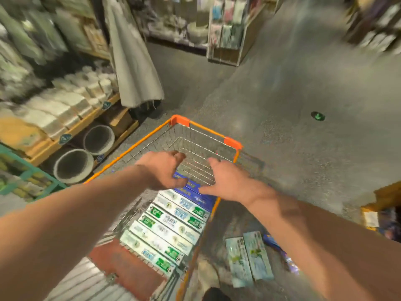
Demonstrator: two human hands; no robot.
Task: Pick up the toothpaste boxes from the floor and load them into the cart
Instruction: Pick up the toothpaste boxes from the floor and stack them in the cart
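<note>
An orange-rimmed wire cart [138, 146] stands in front of me. Inside it lies a row of white and green toothpaste boxes [165, 231], with blue boxes [193, 193] at the far end of the row. My left hand [165, 170] and my right hand [227, 181] hover over the blue boxes with fingers spread; the fingertips touch or nearly touch the top blue box, and neither hand grips it. On the floor to the right of the cart lie two pale green boxes [248, 258] side by side and a blue box [282, 255], partly hidden by my right forearm.
Shelves of packaged goods [60, 105] run along the left, with two round grey tubs [73, 165] at floor level. A grey cloth [134, 66] hangs ahead. A display rack [225, 31] stands at the back. Grey floor [303, 94] stretches to the right. The view is blurred.
</note>
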